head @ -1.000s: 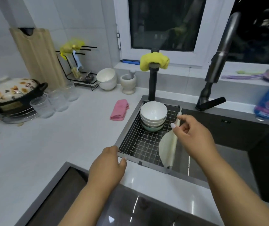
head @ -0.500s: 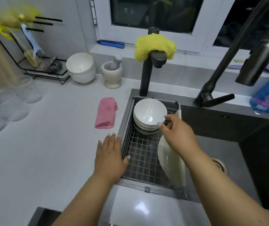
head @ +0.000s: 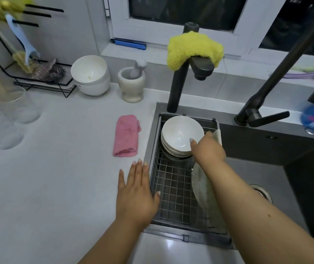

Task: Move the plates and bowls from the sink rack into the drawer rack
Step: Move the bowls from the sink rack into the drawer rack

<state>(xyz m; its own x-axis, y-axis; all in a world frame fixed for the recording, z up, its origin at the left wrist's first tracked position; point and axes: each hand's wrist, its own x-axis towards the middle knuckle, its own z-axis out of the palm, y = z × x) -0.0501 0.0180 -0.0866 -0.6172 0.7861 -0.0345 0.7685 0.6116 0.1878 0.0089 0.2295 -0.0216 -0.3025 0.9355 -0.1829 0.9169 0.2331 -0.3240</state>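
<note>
1. At the sink rack [head: 173,195], our landmark for everything that follows, we see a wire grid basket set into the left end of the dark sink [head: 295,168]
2. We find a stack of white bowls [head: 181,138] standing upright in the far end of the sink rack
3. We reach our right hand [head: 207,149] over the rack to the stack's right side; its thumb lies over the top bowl's near rim and the fingers curl out of sight behind, so it seems to pinch the rim, though we cannot see the far fingers
4. We see a pale plate [head: 203,189] standing on edge along the rack's right side, partly hidden under our right forearm
5. Our left hand [head: 136,195] lies flat, fingers straight and slightly spread, holding nothing, on the white counter [head: 57,178] against the rack's left edge, its thumb tip reaching over the rack's wires
6. Left of the rack, a folded pink cloth [head: 126,136] lies on the counter
7. Beyond the rack's far end stands a dark tap draped with a yellow cloth [head: 192,48]
8. Farther left of that tap we see a stone mortar and pestle [head: 132,82] and two nested white bowls [head: 90,75]
</note>
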